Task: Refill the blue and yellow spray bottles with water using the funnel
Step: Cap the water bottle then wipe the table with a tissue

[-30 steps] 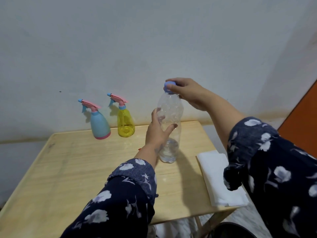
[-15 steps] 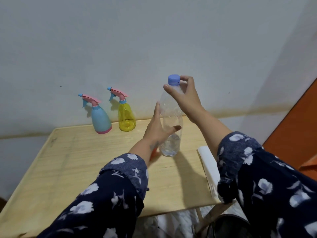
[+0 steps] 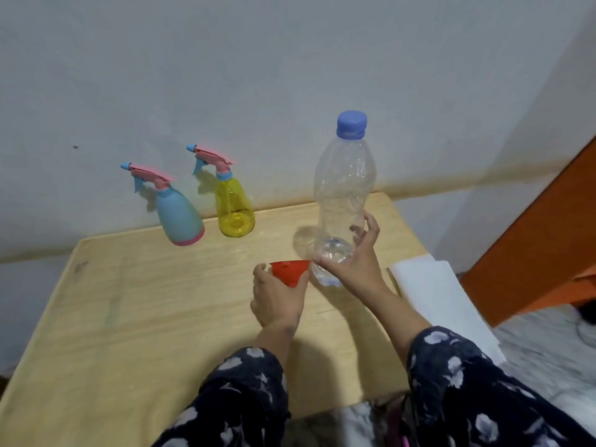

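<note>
The blue spray bottle (image 3: 179, 217) stands upright at the far edge of the table by the wall, with a pink base band and a pink trigger head whose blue nozzle points left. Just to its right stands the clear yellow spray bottle (image 3: 234, 204), with the same pink head fitted. The red funnel (image 3: 290, 271) sits mouth-up nearer the front, touching the capped clear water bottle (image 3: 342, 201), which holds little water.

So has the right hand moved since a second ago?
Yes. The right hand was on the blue cap of the water bottle; it now grips the bottle's base, near the wooden table.
</note>
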`<state>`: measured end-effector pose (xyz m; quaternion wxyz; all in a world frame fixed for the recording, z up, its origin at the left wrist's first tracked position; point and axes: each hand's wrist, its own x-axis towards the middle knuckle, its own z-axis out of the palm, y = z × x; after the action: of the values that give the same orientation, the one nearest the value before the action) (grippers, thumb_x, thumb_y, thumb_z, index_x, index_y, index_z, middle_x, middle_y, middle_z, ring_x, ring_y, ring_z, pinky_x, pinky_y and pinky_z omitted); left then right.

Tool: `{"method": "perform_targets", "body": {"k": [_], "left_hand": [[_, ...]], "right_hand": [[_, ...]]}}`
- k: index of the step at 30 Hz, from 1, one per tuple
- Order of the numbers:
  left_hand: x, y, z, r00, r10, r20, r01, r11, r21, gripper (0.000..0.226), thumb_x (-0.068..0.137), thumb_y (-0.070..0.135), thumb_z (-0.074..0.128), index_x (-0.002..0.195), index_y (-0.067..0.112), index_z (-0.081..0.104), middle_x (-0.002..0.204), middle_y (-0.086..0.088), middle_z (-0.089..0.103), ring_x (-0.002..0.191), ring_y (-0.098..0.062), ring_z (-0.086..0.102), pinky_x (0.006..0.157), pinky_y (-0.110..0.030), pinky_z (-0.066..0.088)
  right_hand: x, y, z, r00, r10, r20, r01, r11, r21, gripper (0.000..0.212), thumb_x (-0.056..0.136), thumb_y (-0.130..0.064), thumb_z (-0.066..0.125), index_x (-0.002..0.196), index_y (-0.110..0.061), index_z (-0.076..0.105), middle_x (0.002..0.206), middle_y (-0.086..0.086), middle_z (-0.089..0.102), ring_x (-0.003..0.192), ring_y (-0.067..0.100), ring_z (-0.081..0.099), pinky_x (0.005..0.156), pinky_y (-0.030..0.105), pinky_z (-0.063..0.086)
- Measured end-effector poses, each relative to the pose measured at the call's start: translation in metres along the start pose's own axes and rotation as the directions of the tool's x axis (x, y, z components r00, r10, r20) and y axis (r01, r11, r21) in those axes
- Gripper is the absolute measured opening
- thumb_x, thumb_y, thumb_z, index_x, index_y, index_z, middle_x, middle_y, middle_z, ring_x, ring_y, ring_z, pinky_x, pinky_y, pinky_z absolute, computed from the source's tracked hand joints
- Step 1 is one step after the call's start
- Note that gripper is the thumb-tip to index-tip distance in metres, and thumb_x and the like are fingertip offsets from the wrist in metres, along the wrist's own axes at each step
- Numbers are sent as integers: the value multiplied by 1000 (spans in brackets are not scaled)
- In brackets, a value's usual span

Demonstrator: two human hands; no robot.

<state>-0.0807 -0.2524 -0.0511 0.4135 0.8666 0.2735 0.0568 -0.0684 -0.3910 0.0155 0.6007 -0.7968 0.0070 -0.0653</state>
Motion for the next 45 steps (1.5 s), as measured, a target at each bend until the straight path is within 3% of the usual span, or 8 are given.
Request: {"method": "perform_targets", "body": {"k": [3,6,9,15,21,28,38,45], "left_hand": [[11,2,3,998,44,-42,-44,999,-2,81,68,64,73,125,20,34,124,-2,61,114,-24,60,95,-41,41],[24,7,0,993,116,8,-114,988,-100,74,69,60,75,120,26,35,121,0,61,106,-21,63,84,-35,50],[42,25,-4,975,212,67,-198,964,-176,70,69,54,79,121,35,37,121,9,59,105,-12,62,80,-29,50],[71,77,5,944,294,149,-262,944,-202,68,63,47,80,121,47,44,125,18,53,102,-6,65,84,-35,56],[96,122,33,929,296,223,-286,955,-75,68,67,40,82,126,36,49,123,8,50,101,-17,60,81,-28,46],[119,153,72,911,238,337,-321,922,216,71,70,40,82,133,27,50,127,0,46,110,-24,58,92,-35,48],[124,153,96,946,163,282,-262,894,363,69,75,44,75,135,25,47,130,-1,46,113,-27,56,95,-44,49],[117,148,96,951,204,231,-277,895,349,83,75,47,77,143,25,34,141,-1,43,128,-26,46,98,-45,43]], "right_hand": [[0,3,6,996,-8,-89,7,1000,-13,105,65,-22,87,132,-48,10,131,-3,42,115,10,47,92,16,42],[6,2,6,990,7,-144,-7,1000,1,100,67,-26,85,135,-45,15,127,-2,48,116,14,51,95,29,45],[16,0,0,980,29,-198,-26,1000,16,100,68,-26,85,138,-40,16,123,-2,49,115,15,53,93,26,45],[61,-6,-26,970,25,-243,-19,999,26,101,69,-26,84,141,-38,15,124,-1,48,114,17,52,91,26,43],[125,3,-54,980,-13,-197,11,1000,-9,99,68,-25,83,140,-37,16,126,2,47,113,18,51,92,26,42],[188,31,-74,994,-42,-103,43,999,1,101,68,-18,84,142,-32,16,124,3,45,107,11,52,86,16,42],[214,55,-78,994,-90,-61,90,996,3,103,68,-18,83,143,-29,14,124,3,45,119,14,51,100,30,46],[213,61,-84,995,-30,92,34,999,-42,131,61,-35,88,145,-42,-13,158,9,17,145,18,23,115,35,27]]}}
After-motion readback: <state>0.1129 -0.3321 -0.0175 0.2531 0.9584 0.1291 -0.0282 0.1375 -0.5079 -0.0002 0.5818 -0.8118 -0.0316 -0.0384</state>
